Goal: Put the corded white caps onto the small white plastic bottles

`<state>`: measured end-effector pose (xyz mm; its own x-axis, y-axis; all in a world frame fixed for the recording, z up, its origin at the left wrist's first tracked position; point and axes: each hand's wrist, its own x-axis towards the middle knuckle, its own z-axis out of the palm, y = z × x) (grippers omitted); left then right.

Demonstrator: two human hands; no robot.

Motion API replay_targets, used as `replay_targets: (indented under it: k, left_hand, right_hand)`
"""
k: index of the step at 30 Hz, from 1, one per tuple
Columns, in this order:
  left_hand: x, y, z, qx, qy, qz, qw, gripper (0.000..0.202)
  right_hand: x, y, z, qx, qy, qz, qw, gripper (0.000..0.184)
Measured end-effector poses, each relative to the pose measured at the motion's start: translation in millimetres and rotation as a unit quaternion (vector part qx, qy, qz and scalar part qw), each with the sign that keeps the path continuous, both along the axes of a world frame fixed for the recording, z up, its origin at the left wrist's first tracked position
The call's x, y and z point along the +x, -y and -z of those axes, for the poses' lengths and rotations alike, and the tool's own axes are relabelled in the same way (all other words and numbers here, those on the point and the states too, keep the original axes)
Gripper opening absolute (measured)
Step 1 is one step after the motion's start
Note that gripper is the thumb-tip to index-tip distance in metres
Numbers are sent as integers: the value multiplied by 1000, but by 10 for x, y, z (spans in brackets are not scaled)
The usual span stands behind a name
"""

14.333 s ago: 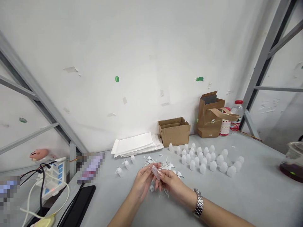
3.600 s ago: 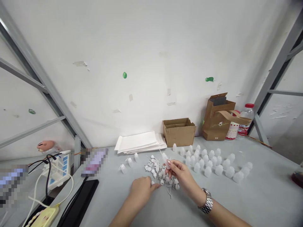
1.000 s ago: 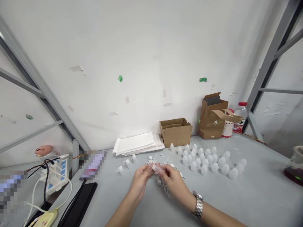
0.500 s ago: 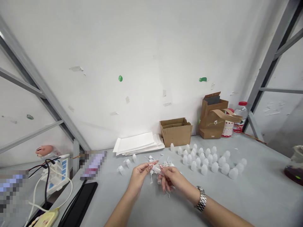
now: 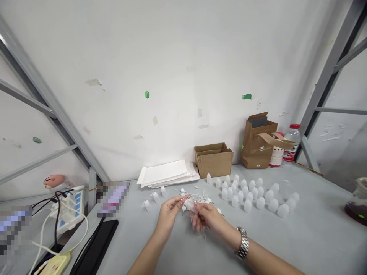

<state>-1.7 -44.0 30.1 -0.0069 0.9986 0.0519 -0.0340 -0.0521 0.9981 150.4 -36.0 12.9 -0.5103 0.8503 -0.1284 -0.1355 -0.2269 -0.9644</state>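
Observation:
A small translucent white plastic bottle (image 5: 189, 205) lies tilted between my two hands, above the table. My left hand (image 5: 168, 212) pinches its left end with thumb and forefinger, where a thin white strip sticks out. From the other side my right hand (image 5: 210, 214), with a metal watch on the wrist, grips the bottle between thumb and fingers. Its lower fingers curl underneath, and what they touch is blurred. Loose white pieces with thin strips (image 5: 204, 198) lie in a pile just behind the hands, partly hidden by them.
Several translucent dome-topped pieces (image 5: 247, 206) stand at the right. Three small white-topped bottles (image 5: 155, 197) are at the left. Farther back are white envelopes (image 5: 164, 173), a cardboard box (image 5: 215, 163) and a brown paper bag (image 5: 256, 149). A power strip (image 5: 71, 210) with cables sits far left.
Both hands stay in nearly the same place around the bottle. The right hand's lower fingers have drawn in slightly, and the bottle's tilt has changed a little.

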Motion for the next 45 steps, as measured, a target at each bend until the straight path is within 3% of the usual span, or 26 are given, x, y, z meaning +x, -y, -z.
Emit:
replay_targets:
  k: [3,5,9,12,17,21,25,37,41,45]
  left_hand:
    - [4,-3,38,-9,-2,-10,1000,31]
    - [3,-4,48,-5,-8,-13,1000,29]
    - [-12,1,18,37,-30,-3,999,21]
    - [-16,1,-10,59,-32,9,998,19]
    - [-10,-36,19,28,-98,8,995,17]
    - [-21,-52,78,83,-184,-31,979,7]
    - [-38,-40,80,105,-207,-14,972,10]
    - [-48,17,-8,98,-175,29,979,14]
    - [-41,-10,-17,61,-119,32,990,21]
    - [-60,-35,-36,-12,-6,-21,1000,24]
  right_hand:
    - [-19,8,21,102,46,100,989,39]
    - [-19,2,31,125,60,120,983,35]
    - [8,-36,39,14,-10,12,1000,40]
    - [21,-58,46,-65,-75,-43,994,44]
    - [28,-63,49,-68,-101,-15,992,46]
    - [32,-68,42,-38,-76,26,996,44]
    - [7,-70,52,5,-40,103,994,45]
    - [21,-61,-22,72,10,178,981,43]
    - [45,-93,-15,95,4,178,979,41]
    - [51,-66,-12,124,-3,172,977,37]
